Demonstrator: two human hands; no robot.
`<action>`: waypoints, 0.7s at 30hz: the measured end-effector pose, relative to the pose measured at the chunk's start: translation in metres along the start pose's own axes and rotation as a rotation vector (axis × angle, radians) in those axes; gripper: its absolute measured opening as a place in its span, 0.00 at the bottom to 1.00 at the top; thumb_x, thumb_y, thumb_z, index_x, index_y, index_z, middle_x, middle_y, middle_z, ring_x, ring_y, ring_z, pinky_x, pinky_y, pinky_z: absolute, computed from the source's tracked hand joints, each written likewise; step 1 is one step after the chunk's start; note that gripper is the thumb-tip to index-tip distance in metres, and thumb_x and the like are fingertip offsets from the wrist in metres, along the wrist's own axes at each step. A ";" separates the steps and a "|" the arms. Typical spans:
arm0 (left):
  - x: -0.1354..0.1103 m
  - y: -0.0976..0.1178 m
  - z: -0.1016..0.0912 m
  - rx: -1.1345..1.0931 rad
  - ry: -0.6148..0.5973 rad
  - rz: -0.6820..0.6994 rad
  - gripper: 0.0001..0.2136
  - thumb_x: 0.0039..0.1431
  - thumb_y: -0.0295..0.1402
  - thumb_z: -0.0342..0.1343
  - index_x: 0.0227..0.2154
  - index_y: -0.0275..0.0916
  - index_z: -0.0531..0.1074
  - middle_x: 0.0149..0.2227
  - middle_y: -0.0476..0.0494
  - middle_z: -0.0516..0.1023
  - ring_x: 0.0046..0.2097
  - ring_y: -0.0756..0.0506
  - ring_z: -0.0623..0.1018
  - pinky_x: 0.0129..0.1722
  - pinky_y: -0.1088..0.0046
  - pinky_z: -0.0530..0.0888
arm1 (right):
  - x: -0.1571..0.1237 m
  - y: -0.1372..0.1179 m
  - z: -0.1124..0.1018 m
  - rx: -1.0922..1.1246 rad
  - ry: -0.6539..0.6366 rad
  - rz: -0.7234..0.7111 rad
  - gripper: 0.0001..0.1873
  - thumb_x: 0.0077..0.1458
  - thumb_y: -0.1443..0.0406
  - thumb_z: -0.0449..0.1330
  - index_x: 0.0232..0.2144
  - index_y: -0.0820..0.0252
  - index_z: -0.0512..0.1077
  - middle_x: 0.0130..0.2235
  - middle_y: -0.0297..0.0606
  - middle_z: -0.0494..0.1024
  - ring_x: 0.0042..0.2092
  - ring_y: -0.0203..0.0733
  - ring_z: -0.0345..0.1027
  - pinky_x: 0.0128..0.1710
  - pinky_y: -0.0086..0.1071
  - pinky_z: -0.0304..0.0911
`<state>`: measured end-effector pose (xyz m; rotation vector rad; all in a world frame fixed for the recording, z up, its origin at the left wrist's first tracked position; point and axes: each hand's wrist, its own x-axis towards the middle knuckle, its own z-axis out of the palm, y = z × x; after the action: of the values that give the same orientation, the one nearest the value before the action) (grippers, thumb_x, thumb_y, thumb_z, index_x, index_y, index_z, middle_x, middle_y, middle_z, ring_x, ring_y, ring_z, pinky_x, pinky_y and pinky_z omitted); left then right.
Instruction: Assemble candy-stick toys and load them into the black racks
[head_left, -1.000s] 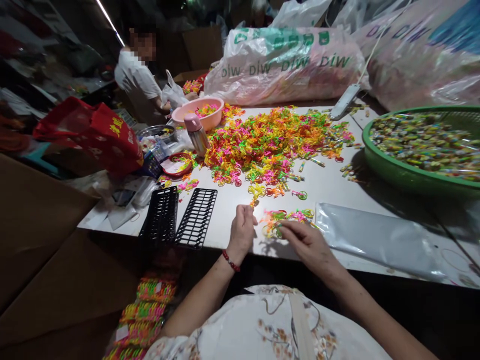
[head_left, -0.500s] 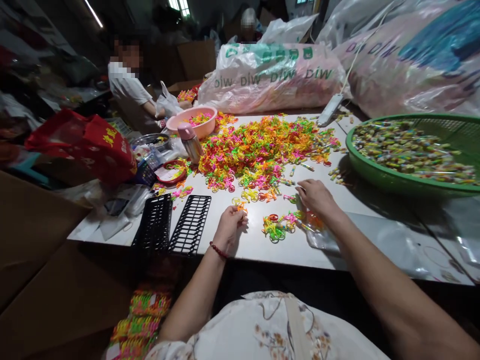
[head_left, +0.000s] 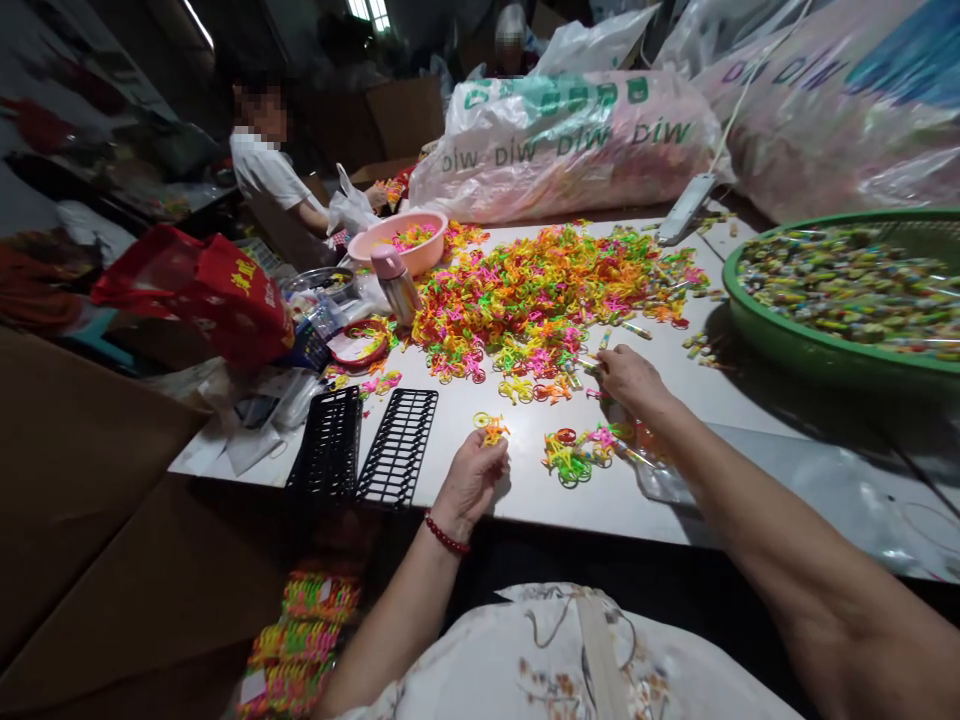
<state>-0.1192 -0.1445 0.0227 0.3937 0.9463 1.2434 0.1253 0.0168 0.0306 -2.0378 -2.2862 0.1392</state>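
My left hand (head_left: 472,475) is closed, its thumb and fingers pinching a small orange plastic toy (head_left: 493,430) just above the white table. My right hand (head_left: 634,378) reaches to the front right edge of a heap of bright plastic toys (head_left: 525,290). Its fingertips are together beside a small clear tube with coloured filling (head_left: 589,364); whether they grip anything is hidden. Between my hands, nearer to me, lies a small cluster of green, yellow and pink toys (head_left: 574,455), with another filled tube at its right side.
Black slotted racks (head_left: 401,440) lie left of my left hand. A green basket (head_left: 825,355) of filled tubes stands right. Flat clear plastic bags (head_left: 787,480) lie under my right forearm. A pink flask (head_left: 394,285) and pink basin (head_left: 409,255) stand behind. A co-worker (head_left: 274,185) sits back left.
The camera view has turned slightly left. My right fingertips have shifted a little left toward the tubes at the heap's edge. The left hand still pinches the orange toy, which now shows more clearly.
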 end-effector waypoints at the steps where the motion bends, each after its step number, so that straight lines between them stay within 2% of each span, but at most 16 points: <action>1: 0.003 -0.001 -0.001 0.027 0.017 -0.013 0.19 0.41 0.34 0.70 0.31 0.37 0.65 0.26 0.54 0.68 0.24 0.57 0.67 0.25 0.82 0.63 | -0.006 0.000 -0.003 0.013 0.033 -0.009 0.17 0.63 0.62 0.46 0.44 0.61 0.73 0.41 0.47 0.73 0.39 0.45 0.68 0.34 0.33 0.57; 3: 0.008 -0.003 -0.006 0.183 0.072 -0.043 0.18 0.46 0.41 0.66 0.28 0.37 0.64 0.22 0.55 0.63 0.21 0.56 0.62 0.21 0.80 0.59 | -0.022 -0.003 -0.007 0.080 0.128 -0.058 0.19 0.65 0.61 0.44 0.43 0.60 0.73 0.38 0.45 0.75 0.38 0.45 0.68 0.36 0.34 0.58; 5: 0.011 -0.003 -0.013 0.522 0.193 0.012 0.16 0.51 0.44 0.61 0.27 0.38 0.65 0.20 0.55 0.61 0.20 0.54 0.62 0.21 0.78 0.58 | -0.042 -0.009 -0.011 0.222 0.233 -0.138 0.18 0.64 0.60 0.46 0.41 0.59 0.74 0.36 0.44 0.76 0.38 0.44 0.69 0.38 0.34 0.59; 8: 0.010 -0.001 -0.021 1.137 0.420 0.334 0.09 0.58 0.37 0.55 0.37 0.38 0.68 0.28 0.47 0.69 0.29 0.47 0.71 0.29 0.71 0.66 | -0.077 -0.022 -0.016 0.515 0.295 -0.151 0.14 0.61 0.59 0.52 0.40 0.58 0.74 0.36 0.40 0.78 0.35 0.42 0.70 0.37 0.32 0.61; 10: 0.009 0.001 -0.020 1.394 0.443 0.556 0.09 0.60 0.32 0.51 0.43 0.38 0.66 0.38 0.41 0.70 0.38 0.44 0.73 0.37 0.68 0.69 | -0.100 -0.033 -0.019 0.676 0.268 -0.091 0.11 0.57 0.59 0.56 0.38 0.58 0.73 0.34 0.37 0.77 0.31 0.39 0.68 0.34 0.31 0.61; 13: 0.009 0.001 -0.007 1.535 0.295 0.720 0.10 0.63 0.33 0.50 0.46 0.38 0.65 0.44 0.38 0.67 0.45 0.42 0.72 0.44 0.66 0.70 | -0.125 -0.049 -0.021 0.800 0.207 -0.072 0.08 0.54 0.59 0.59 0.33 0.57 0.72 0.30 0.34 0.75 0.30 0.38 0.66 0.31 0.31 0.60; 16: 0.018 0.001 0.009 1.633 0.197 0.753 0.10 0.62 0.33 0.50 0.46 0.38 0.65 0.45 0.38 0.66 0.47 0.41 0.69 0.48 0.65 0.68 | -0.138 -0.061 -0.018 0.830 0.157 -0.156 0.08 0.55 0.59 0.59 0.32 0.57 0.73 0.30 0.36 0.74 0.32 0.39 0.66 0.34 0.33 0.61; 19: 0.033 0.004 0.012 1.680 0.279 0.683 0.09 0.62 0.33 0.50 0.43 0.36 0.67 0.45 0.35 0.65 0.49 0.39 0.66 0.52 0.60 0.65 | -0.143 -0.065 -0.014 0.845 0.162 -0.247 0.09 0.57 0.58 0.58 0.32 0.58 0.73 0.37 0.40 0.75 0.40 0.43 0.68 0.42 0.36 0.62; 21: 0.044 0.006 0.008 1.652 0.363 0.581 0.11 0.60 0.39 0.53 0.40 0.36 0.67 0.44 0.35 0.65 0.50 0.38 0.65 0.52 0.58 0.64 | -0.146 -0.065 -0.011 0.878 0.135 -0.223 0.10 0.58 0.57 0.57 0.34 0.57 0.72 0.39 0.41 0.76 0.41 0.43 0.69 0.41 0.36 0.63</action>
<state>-0.1155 -0.1003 0.0144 1.8591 2.1628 0.7299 0.0797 -0.1357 0.0497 -1.2899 -1.8440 0.7937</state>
